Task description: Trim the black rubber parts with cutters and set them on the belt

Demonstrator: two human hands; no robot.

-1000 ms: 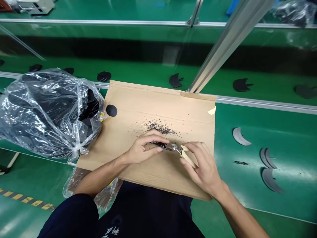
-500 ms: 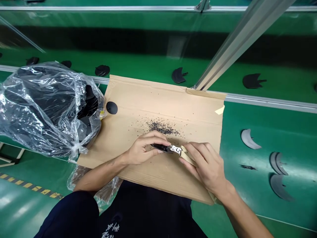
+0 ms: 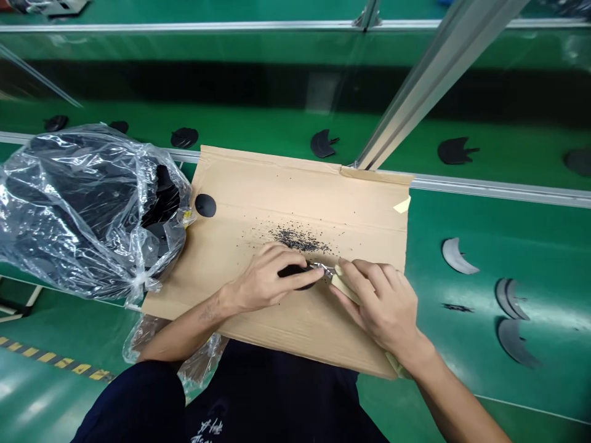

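Observation:
My left hand [image 3: 265, 280] pinches a small black flat part [image 3: 295, 271] over a sheet of brown cardboard [image 3: 258, 191]. My right hand [image 3: 378, 301] is closed round a tape-wrapped handle of a small metal cutting tool [image 3: 329, 271], and the tool's tip meets the black part's edge. A scatter of fine black shavings [image 3: 298, 239] lies on the cardboard just beyond the hands.
A clear plastic bag [image 3: 78, 203] full of black parts rests at the left. One black disc [image 3: 205, 205] lies on the cardboard. Black parts sit on the green conveyor [image 3: 323, 144] behind; grey crescent pieces [image 3: 455, 256] lie at the right. A slanted aluminium rail [image 3: 415, 86] crosses above.
The black part has turned in my left hand, from edge-on and thin to showing more of its rounded face. Both hands stay together at the same spot.

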